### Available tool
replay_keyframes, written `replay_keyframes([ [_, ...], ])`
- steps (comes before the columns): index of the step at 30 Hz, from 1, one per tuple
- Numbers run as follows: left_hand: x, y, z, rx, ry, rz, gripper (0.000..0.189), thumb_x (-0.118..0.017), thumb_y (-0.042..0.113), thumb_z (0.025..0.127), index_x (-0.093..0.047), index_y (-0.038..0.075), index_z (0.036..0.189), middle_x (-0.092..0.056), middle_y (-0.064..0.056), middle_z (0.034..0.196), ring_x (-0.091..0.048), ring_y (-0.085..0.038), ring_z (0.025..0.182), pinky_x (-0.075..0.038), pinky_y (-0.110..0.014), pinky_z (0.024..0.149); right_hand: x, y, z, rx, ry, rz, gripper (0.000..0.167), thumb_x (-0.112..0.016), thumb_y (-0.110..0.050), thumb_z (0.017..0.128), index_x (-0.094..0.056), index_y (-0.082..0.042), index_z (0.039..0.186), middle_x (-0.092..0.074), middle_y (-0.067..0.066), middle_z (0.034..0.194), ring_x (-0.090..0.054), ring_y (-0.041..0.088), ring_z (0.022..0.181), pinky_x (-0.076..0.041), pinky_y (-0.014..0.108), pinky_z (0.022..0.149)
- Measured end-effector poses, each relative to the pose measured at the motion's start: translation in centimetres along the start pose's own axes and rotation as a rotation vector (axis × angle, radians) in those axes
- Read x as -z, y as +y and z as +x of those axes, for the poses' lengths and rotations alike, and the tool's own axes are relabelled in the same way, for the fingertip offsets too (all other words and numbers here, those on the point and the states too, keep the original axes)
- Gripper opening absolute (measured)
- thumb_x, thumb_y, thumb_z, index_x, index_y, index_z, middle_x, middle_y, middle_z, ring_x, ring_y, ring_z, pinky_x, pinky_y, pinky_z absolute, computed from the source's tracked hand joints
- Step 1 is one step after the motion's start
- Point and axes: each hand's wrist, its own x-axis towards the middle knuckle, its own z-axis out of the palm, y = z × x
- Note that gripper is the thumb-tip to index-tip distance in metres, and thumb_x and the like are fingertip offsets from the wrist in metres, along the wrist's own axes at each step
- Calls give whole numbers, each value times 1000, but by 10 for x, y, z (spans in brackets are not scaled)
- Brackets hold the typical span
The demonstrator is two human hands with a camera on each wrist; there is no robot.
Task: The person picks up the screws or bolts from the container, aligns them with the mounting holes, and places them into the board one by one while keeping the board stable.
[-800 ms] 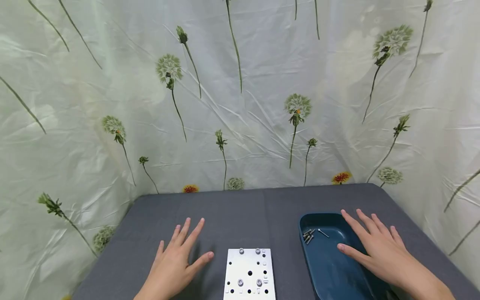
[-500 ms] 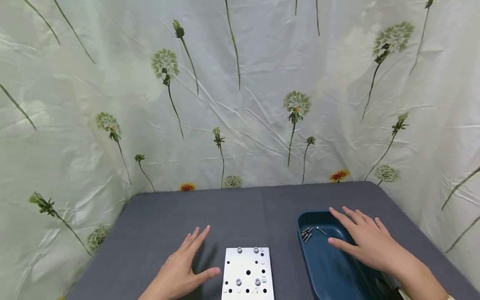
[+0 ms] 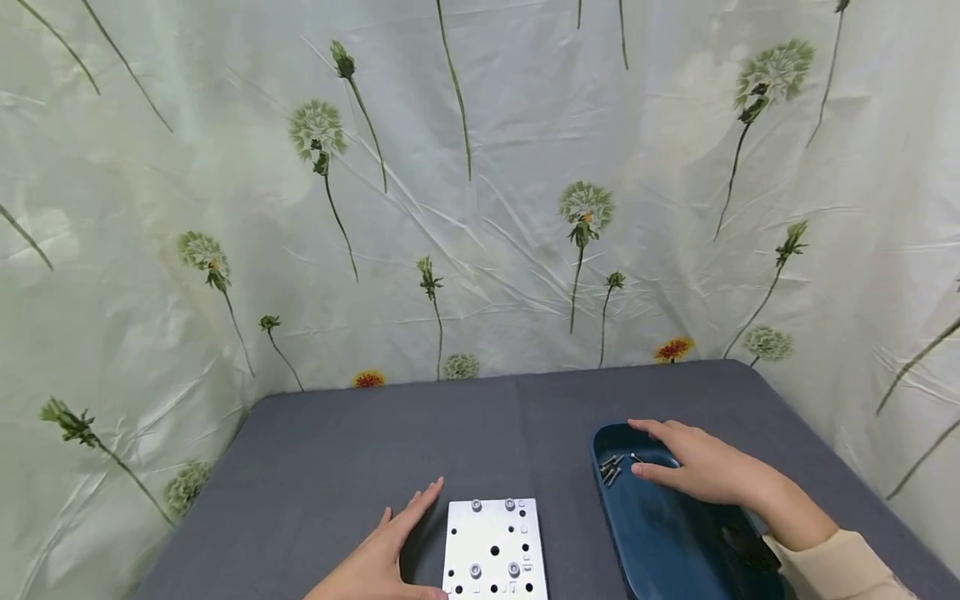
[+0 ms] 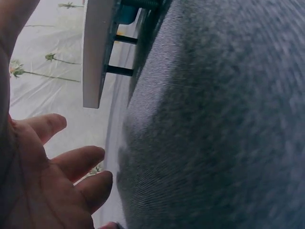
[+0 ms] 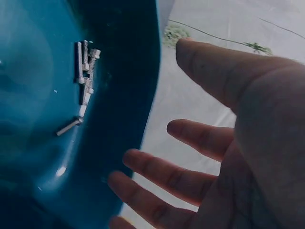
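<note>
A silvery metal plate [image 3: 492,533] with holes and several socket-head screws [image 3: 476,505] stands on the table. Seen from the side in the left wrist view, the plate [image 4: 93,57] sits raised off the cloth, with screw shanks [image 4: 125,39] showing beneath it. My left hand [image 3: 390,550] is at its left side, fingers extended and thumb by the near left corner; contact is unclear. Over the far part of a blue tray [image 3: 626,542], my right hand [image 3: 708,467] hovers with fingers loosely bent and nothing in them. Several loose metal screws [image 5: 86,71] lie in the tray, left of the right thumb.
Dark grey cloth covers the table [image 3: 360,442]. A pale curtain with a flower print [image 3: 487,208] hangs behind and along the sides. Some dark object [image 3: 750,548] shows by the right sleeve [image 3: 832,567], over the tray.
My left hand has moved right and nearer, towards the plate. The right hand has moved left over the tray towards the screws, its spread fingers drawing together.
</note>
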Motion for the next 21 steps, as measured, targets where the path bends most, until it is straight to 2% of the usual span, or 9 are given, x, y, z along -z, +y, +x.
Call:
replay_keyframes([
  [2, -4, -3, 2, -8, -13, 1, 114, -87, 42, 91, -12, 25, 175, -24, -17, 178, -23, -60, 159, -6, -94, 111, 0, 4, 2, 10, -27, 49, 76, -68, -45, 105, -45, 2, 160, -61, 34, 144, -64, 51, 127, -55, 68, 98],
  [7, -5, -8, 2, 14, -35, 9, 110, -84, 51, 92, -15, 32, 175, -25, -8, 179, -19, -54, 163, 0, -91, 115, -3, 9, 9, -1, -99, 163, 73, -68, -41, 106, -43, 3, 160, -64, 31, 141, -71, 44, 118, -60, 61, 94],
  [10, -5, -10, 0, -26, -18, 12, 107, -84, 50, 92, -19, 31, 174, -28, -9, 179, -20, -53, 163, -1, -92, 113, -4, 11, 13, -12, -146, 218, 74, -67, -41, 107, -42, 4, 160, -64, 29, 140, -71, 43, 119, -60, 60, 94],
  [13, -4, -10, -1, -40, -14, 14, 106, -85, 49, 90, -22, 31, 174, -29, -12, 178, -19, -49, 165, -2, -92, 113, -7, 13, 16, -12, -173, 243, 73, -66, -41, 108, -42, 5, 159, -67, 25, 137, -70, 42, 121, -59, 60, 96],
  [18, -4, -13, 0, 5, -49, 14, 110, -87, 53, 86, -20, 39, 173, -25, -9, 179, -14, -42, 167, 1, -89, 117, -10, 16, 16, -23, -202, 261, 71, -67, -39, 107, -45, 6, 157, -69, 22, 132, -69, 40, 121, -58, 61, 96],
  [21, -6, -16, -2, -12, -35, 14, 111, -88, 53, 85, -22, 39, 172, -26, -9, 179, -14, -39, 168, 1, -89, 116, -10, 17, 18, -35, -211, 261, 69, -68, -37, 107, -46, 6, 157, -70, 21, 131, -70, 36, 118, -59, 57, 94],
])
